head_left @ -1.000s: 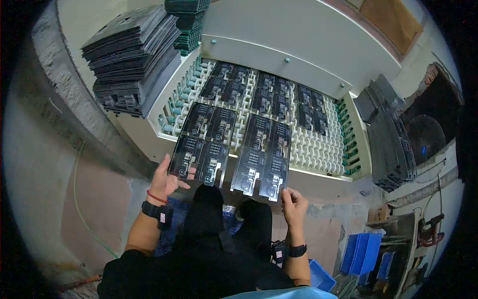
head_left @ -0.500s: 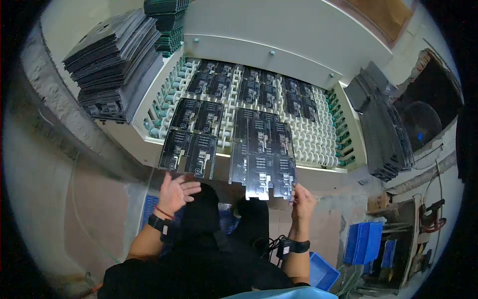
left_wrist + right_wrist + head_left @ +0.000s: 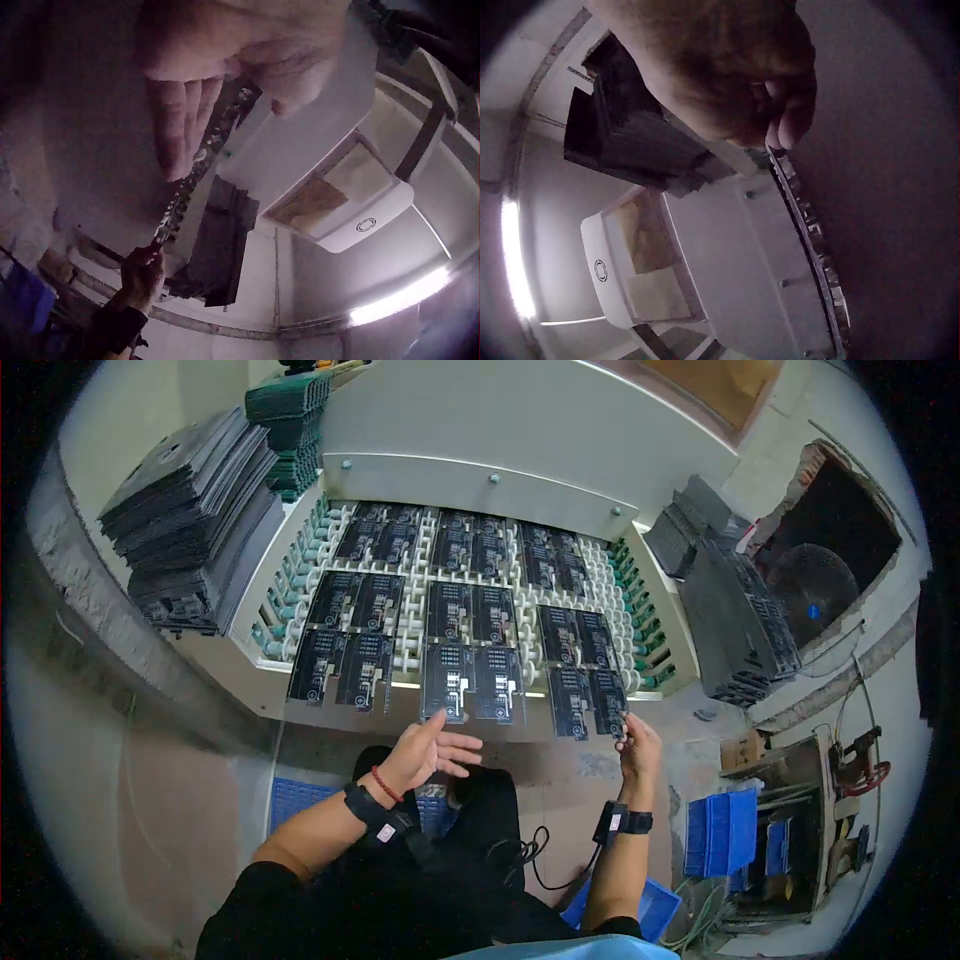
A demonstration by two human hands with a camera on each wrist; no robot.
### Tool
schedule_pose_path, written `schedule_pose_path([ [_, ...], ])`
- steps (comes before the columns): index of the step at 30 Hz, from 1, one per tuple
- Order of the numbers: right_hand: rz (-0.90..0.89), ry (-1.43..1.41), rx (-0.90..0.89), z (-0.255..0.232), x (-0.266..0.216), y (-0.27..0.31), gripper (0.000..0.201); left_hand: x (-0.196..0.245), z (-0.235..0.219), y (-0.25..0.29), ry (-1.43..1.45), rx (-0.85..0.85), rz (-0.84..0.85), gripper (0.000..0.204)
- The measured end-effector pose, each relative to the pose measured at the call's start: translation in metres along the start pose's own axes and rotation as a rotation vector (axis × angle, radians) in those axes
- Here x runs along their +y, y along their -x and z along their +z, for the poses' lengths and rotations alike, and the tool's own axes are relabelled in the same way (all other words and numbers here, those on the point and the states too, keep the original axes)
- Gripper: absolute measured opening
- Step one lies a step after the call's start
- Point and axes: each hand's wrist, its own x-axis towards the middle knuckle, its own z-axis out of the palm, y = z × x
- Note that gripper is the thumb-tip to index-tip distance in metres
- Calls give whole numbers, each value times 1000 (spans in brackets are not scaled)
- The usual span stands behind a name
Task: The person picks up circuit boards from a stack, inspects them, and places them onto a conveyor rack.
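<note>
On the right of the rollers in the head view, a dark patterned board [image 3: 570, 695] extends over the front edge; my right hand [image 3: 640, 752] pinches its near right corner. That hand [image 3: 720, 67] also grips a thin board edge in the right wrist view. My left hand [image 3: 420, 757], palm up with fingers extended, is at the near edge of the middle board [image 3: 447, 670]; whether the thumb touches it, I cannot tell. The left wrist view shows the left hand's straight fingers [image 3: 172, 127]. Another board [image 3: 320, 655] lies to the left.
White rollers [image 3: 410, 615] carry further boards in rows towards the machine's pale cover [image 3: 500, 430]. Stacks of dark sheets stand at left [image 3: 195, 510] and right [image 3: 735, 620], beside a green stack [image 3: 290, 420] at the back left. Blue bins [image 3: 720, 830] are at lower right.
The board in my right hand has moved rightwards from over the middle boards to the right side of the rollers. My left hand has moved right, from the left board to the middle one.
</note>
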Motion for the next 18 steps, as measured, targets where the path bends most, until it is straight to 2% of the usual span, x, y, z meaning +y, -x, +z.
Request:
schedule_pose_path([
  [2,5,-4,10,2,4,-9,20,3,5,-11,51,111,71,48],
  [5,-12,7,16,5,3,-10,22,8,12,-15,-7,168,123,48],
  [7,28,71,121,13,-11,1,20,8,11,-15,-32,201,143,49],
  [9,-22,107,105,-12,-12,5,19,8,8,-16,-40,249,175,49],
  [11,-113,146,144,-34,-32,15,19,9,7,-15,-61,216,164,50],
  [14,-529,357,299,-45,-101,67,14,6,7,-12,-60,189,157,50],
  [16,-783,531,411,-58,-155,79,13,-1,4,-10,-39,150,124,51],
  [17,-884,670,495,-69,-181,76,13,-3,4,-8,-67,169,110,52],
  [18,-901,680,513,-83,-204,67,14,-4,5,-6,-97,191,101,52],
])
